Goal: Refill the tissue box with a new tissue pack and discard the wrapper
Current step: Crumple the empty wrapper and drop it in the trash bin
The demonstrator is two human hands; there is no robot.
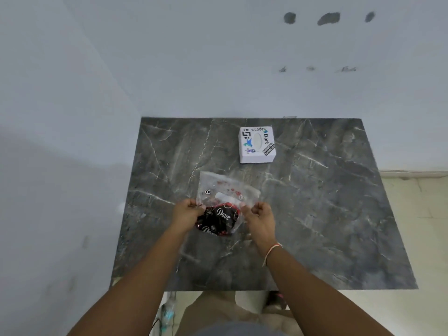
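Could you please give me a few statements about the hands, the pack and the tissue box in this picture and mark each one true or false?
1. Both hands hold the clear plastic wrapper, the left hand on its left edge and the right hand on its right edge. True.
2. The tissue box lies on its side with the opening facing the wall. False: it sits flat with its oval opening facing up.
3. The tissue box stands farther from the person than the wrapper, apart from it. True.
4. A dark pack printed "Dove" rests on top of the tissue box. False: it is between the hands, at the wrapper's near end.
5. The table has a plain white top. False: it is dark grey marble with pale veins.
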